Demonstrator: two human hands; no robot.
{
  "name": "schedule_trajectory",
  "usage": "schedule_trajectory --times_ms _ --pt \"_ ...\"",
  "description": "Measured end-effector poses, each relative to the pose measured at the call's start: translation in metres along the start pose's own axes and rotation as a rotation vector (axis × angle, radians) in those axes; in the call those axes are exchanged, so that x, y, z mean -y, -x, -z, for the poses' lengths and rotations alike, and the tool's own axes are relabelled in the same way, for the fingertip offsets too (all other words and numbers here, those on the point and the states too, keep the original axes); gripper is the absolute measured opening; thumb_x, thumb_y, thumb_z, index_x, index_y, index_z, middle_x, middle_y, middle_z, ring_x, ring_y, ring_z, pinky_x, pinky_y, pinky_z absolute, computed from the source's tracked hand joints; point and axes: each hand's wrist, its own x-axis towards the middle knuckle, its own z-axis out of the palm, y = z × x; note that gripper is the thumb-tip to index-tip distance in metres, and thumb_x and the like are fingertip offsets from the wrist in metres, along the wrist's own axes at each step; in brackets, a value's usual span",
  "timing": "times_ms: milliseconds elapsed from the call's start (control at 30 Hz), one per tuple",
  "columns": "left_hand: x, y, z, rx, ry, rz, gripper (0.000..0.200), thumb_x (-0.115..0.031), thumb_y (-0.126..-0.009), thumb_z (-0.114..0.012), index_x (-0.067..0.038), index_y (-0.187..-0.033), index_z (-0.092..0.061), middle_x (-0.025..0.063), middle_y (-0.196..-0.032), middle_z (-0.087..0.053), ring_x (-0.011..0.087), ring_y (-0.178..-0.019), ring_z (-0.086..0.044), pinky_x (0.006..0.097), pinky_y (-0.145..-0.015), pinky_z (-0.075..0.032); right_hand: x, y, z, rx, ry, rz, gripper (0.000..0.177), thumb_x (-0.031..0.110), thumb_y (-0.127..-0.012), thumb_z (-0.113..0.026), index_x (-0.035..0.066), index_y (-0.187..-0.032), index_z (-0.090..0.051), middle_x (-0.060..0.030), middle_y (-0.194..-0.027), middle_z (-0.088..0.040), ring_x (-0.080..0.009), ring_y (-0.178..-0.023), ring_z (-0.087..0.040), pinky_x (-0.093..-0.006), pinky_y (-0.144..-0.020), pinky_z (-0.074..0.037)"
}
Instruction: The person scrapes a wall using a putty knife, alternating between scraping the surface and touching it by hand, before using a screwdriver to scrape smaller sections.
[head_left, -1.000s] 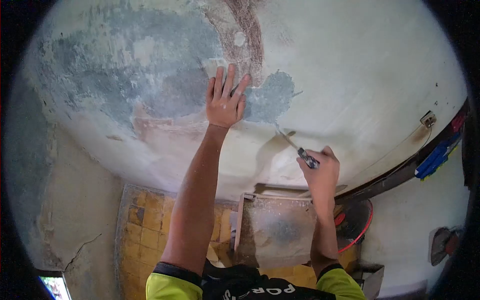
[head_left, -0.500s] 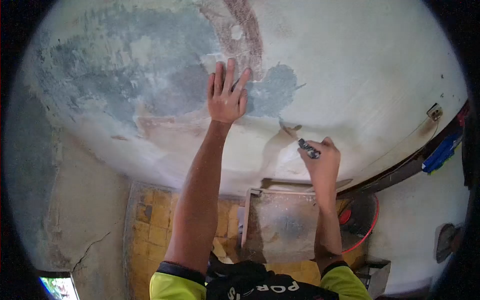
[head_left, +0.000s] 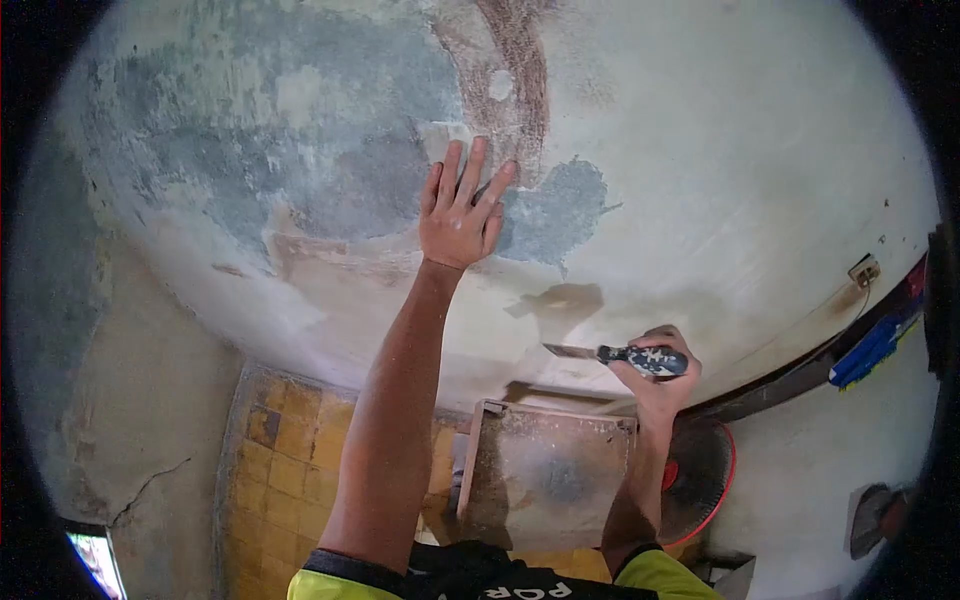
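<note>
My left hand (head_left: 462,215) lies flat on the wall (head_left: 740,190), fingers spread, at the lower edge of a brownish patch and beside a grey bare patch (head_left: 560,210). In my right hand (head_left: 662,375) is a putty knife (head_left: 640,360), its dark handle spotted with white paint. The blade points left and casts a shadow on the wall; it appears a little apart from the surface. Large grey areas (head_left: 370,180) without paint spread left of my left hand, while the wall to the right is pale.
Below my hands stands a worn wooden board or tabletop (head_left: 550,470). Beside it is a fan with a red rim (head_left: 733,470). Yellow tiles (head_left: 290,440) cover the floor. A wall socket (head_left: 864,270) with a cord and a blue item (head_left: 870,350) are at the right.
My right hand has moved down and to the right in view, and the putty knife has turned so more of it shows, blade leftward. My left hand stays flat on the wall.
</note>
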Motion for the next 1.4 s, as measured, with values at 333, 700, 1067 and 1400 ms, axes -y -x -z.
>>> schedule_trajectory --times_ms 333,700,1067,1400 --pt "0.004 -0.002 -0.002 0.002 0.003 -0.036 0.048 -0.041 -0.096 -0.043 -0.028 -0.14 -0.056 0.0151 -0.155 -0.038 0.0402 -0.142 -0.034 0.0517 -0.114 -0.025 -0.016 -0.049 -0.038 0.336 -0.578 0.376 0.042 0.022 -0.086 -0.072 0.007 -0.064 -0.039 -0.0012 -0.059 -0.046 -0.0143 -0.054 -0.045 -0.0297 -0.048 -0.035" --pt "0.002 -0.002 -0.011 -0.147 -0.022 -0.071 0.054 -0.048 -0.095 -0.035 -0.029 -0.141 -0.055 0.0152 -0.151 -0.044 0.0385 -0.141 -0.036 0.0463 -0.115 -0.021 -0.079 -0.032 -0.054 -0.119 -0.272 0.529 0.017 0.022 -0.096 -0.052 0.008 -0.089 -0.045 -0.0041 -0.078 -0.05 -0.0179 -0.067 -0.05 -0.0376 -0.068 -0.051" --pt "0.005 -0.003 -0.014 -0.173 -0.069 -0.188 0.059 -0.046 -0.097 -0.034 -0.017 -0.148 -0.045 0.0237 -0.156 -0.031 0.0441 -0.144 -0.028 0.0534 -0.113 -0.021 -0.13 -0.028 -0.042 0.056 -0.714 0.307 0.014 0.014 -0.092 -0.054 0.01 -0.081 -0.047 0.0016 -0.064 -0.038 -0.0128 -0.062 -0.044 -0.0342 -0.067 -0.045" --pt "0.001 -0.006 -0.018 -0.223 -0.069 -0.185 0.06 -0.05 -0.097 -0.034 -0.018 -0.146 -0.048 0.0232 -0.155 -0.034 0.0434 -0.143 -0.03 0.0509 -0.113 -0.021 -0.195 0.023 -0.082 0.083 -0.344 0.199 0.024 0.008 -0.082 -0.061 0.01 -0.068 -0.042 0.0006 -0.06 -0.042 -0.0123 -0.056 -0.044 -0.0298 -0.055 -0.038"
